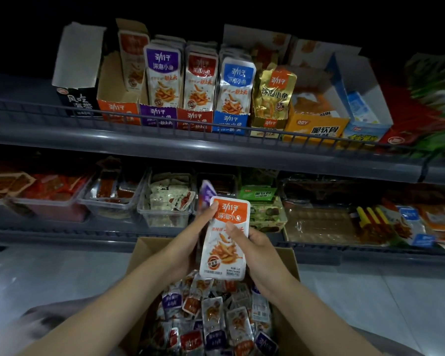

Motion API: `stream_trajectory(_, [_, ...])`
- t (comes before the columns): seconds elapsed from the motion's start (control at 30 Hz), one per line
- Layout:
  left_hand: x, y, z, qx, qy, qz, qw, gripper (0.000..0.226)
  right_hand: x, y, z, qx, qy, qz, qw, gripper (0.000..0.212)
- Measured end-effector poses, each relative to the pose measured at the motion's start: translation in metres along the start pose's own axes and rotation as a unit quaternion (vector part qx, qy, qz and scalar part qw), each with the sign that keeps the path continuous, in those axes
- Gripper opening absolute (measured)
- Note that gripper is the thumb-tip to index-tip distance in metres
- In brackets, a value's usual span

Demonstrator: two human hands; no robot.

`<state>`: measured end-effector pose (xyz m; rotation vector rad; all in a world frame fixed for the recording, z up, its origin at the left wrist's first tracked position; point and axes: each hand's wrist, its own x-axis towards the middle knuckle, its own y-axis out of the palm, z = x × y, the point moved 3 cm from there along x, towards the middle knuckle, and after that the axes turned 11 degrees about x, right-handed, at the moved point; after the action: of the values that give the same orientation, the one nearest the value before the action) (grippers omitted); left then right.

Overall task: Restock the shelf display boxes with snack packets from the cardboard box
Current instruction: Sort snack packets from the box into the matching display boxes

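Note:
Both my hands hold an orange-topped snack packet [225,247] upright above the cardboard box [289,263], which is full of loose orange, purple and red packets [211,314]. My left hand [199,224] grips its left edge, thumb on the front, and a purple packet [206,191] sticks up behind it. My right hand [252,240] grips the right edge with its thumb across the front. On the upper shelf the orange display box [118,109] holds few packets, beside fuller purple [158,115], red [194,119] and blue [230,122] boxes.
A wire rail [165,118] runs along the front of the upper shelf. Gold, yellow and light-blue boxes stand to the right. The lower shelf [88,227] holds clear tubs and trays of other snacks. Pale tiled floor lies on both sides of the box.

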<state>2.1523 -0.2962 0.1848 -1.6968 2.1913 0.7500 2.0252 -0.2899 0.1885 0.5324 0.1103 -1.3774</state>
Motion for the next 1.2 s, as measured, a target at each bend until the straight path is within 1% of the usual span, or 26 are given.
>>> stream_trajectory(0.1, [-0.001,-0.002,-0.003,-0.02,0.004,-0.016,1.0,0.052,0.001,-0.001,-0.003,0.088,0.059,-0.001,0.994,0.029])
stream_trajectory(0.2, [0.0,-0.007,-0.002,-0.05,-0.008,-0.028,0.998,0.045,0.005,-0.01,0.001,0.158,0.066,-0.033,0.985,0.032])
stream_trajectory(0.3, [0.001,-0.01,-0.003,-0.045,0.003,-0.044,0.998,0.041,0.008,-0.019,0.005,0.14,0.053,-0.051,0.987,0.03])
stream_trajectory(0.37, [0.003,-0.01,-0.003,-0.018,0.015,-0.051,0.998,0.035,0.007,-0.019,0.003,0.103,0.046,-0.048,0.992,0.026])
stream_trajectory(0.43, [0.005,-0.009,-0.002,0.024,0.034,-0.072,0.997,0.033,0.006,-0.015,-0.002,0.102,0.051,-0.039,0.993,0.027])
stream_trajectory(0.53, [0.007,-0.01,-0.001,0.111,0.08,-0.121,0.983,0.032,0.007,-0.011,-0.007,0.113,0.049,-0.031,0.992,0.03])
stream_trajectory(0.6, [0.006,-0.015,-0.008,0.121,0.144,-0.166,0.968,0.021,0.007,-0.012,-0.004,0.097,0.025,-0.037,0.994,0.028])
stream_trajectory(0.63, [0.005,-0.018,-0.012,0.117,0.183,-0.184,0.959,0.023,0.008,-0.013,-0.001,0.091,0.013,-0.04,0.995,0.027])
stream_trajectory(0.67, [0.004,-0.021,-0.017,0.114,0.216,-0.195,0.95,0.03,0.008,-0.013,0.003,0.087,0.003,-0.038,0.995,0.026])
stream_trajectory(0.7, [0.004,-0.024,-0.02,0.117,0.238,-0.201,0.943,0.036,0.008,-0.014,0.006,0.091,-0.003,-0.033,0.995,0.027])
stream_trajectory(0.73, [0.004,-0.025,-0.023,0.121,0.251,-0.205,0.938,0.037,0.008,-0.013,0.008,0.1,-0.003,-0.025,0.995,0.027])
stream_trajectory(0.8, [0.003,-0.024,-0.023,0.128,0.254,-0.203,0.937,0.03,0.008,-0.011,0.011,0.109,0.002,-0.006,0.994,0.028])
stream_trajectory(0.87, [0.006,-0.021,-0.018,0.148,0.249,-0.182,0.94,0.019,0.006,-0.008,0.009,0.085,0.003,0.013,0.996,0.026])
stream_trajectory(0.93, [0.006,-0.016,-0.015,0.18,0.249,-0.159,0.938,0.024,0.006,-0.006,0.006,0.057,-0.002,0.015,0.998,0.026])
stream_trajectory(1.0, [0.007,-0.016,-0.013,0.191,0.249,-0.166,0.935,0.026,0.007,-0.006,0.005,0.054,-0.003,0.004,0.999,0.027])
stream_trajectory(1.07, [0.008,-0.018,-0.013,0.176,0.249,-0.185,0.934,0.021,0.01,-0.008,0.003,0.076,0.011,-0.005,0.997,0.03])
stream_trajectory(1.13, [0.01,-0.02,-0.012,0.158,0.238,-0.201,0.937,0.022,0.011,-0.006,0.001,0.085,0.031,0.001,0.996,0.034])
stream_trajectory(1.2, [0.013,-0.021,-0.009,0.134,0.223,-0.209,0.942,0.025,0.011,-0.002,-0.001,0.071,0.043,0.018,0.996,0.034])
